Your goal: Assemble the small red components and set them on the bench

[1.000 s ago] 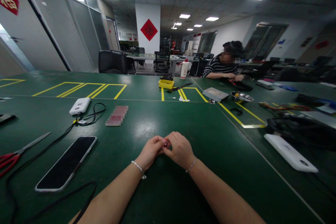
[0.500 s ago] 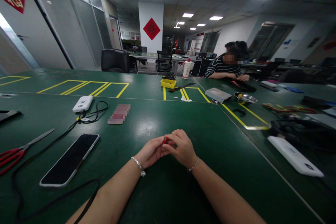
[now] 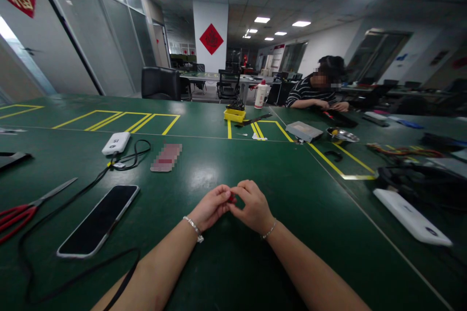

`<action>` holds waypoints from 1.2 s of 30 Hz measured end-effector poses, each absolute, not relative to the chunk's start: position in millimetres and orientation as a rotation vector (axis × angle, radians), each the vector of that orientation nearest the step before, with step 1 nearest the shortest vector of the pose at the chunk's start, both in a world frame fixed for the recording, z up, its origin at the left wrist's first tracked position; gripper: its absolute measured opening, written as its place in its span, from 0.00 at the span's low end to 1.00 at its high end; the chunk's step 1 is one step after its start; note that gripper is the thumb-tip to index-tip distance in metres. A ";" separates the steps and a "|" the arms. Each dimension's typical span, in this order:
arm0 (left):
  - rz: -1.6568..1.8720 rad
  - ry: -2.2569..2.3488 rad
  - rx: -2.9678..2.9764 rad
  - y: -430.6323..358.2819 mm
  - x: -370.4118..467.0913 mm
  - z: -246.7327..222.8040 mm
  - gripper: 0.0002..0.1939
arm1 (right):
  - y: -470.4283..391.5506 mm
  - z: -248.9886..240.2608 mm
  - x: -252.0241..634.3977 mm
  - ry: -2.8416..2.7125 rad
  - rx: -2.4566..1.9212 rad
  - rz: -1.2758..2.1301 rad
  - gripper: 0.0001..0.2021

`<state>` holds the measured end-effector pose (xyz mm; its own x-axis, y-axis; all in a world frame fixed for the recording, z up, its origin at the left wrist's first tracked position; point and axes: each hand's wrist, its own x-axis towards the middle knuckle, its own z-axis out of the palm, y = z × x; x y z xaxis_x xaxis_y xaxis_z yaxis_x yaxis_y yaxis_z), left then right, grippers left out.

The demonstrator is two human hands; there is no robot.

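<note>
Both hands meet just above the green table (image 3: pixel 204 155), near the middle of the view. My left hand (image 3: pixel 214 206) is closed on a small red object (image 3: pixel 232 198), its thumb lying against it. From the other side my right hand (image 3: pixel 252 205) reaches in, with thumb and index finger bent around the same object. Whether the right fingertips grip it or only touch it is too small to tell. Most of the object is hidden by the fingers.
On the left lie a black-screened phone (image 3: pixel 99 221), red-handled scissors (image 3: pixel 22 215), a white device (image 3: pixel 116 143) with a black cable and a pinkish card (image 3: pixel 167 157). At right are a white power bank (image 3: pixel 412 216) and a grey box (image 3: pixel 304 131). Across sits a person (image 3: pixel 310 90).
The left thumb and fingers have shifted around the red object, and less of it shows. The right fingers have moved slightly. Both forearms stay in nearly the same place.
</note>
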<state>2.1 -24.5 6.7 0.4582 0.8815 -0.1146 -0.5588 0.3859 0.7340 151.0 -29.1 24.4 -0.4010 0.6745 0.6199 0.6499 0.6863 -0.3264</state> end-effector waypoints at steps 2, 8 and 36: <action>0.998 0.564 0.679 -23.9 1.8 6.3 0.08 | -28.2 24.6 151.1 -2.139 -1.007 0.054 0.09; 1.054 0.640 0.708 -24.2 3.1 8.6 0.09 | -25.5 24.7 152.0 -2.122 -1.005 0.102 0.09; 1.131 0.915 1.012 -26.5 10.4 13.4 0.11 | -24.2 18.8 152.7 -2.292 -1.079 -0.141 0.03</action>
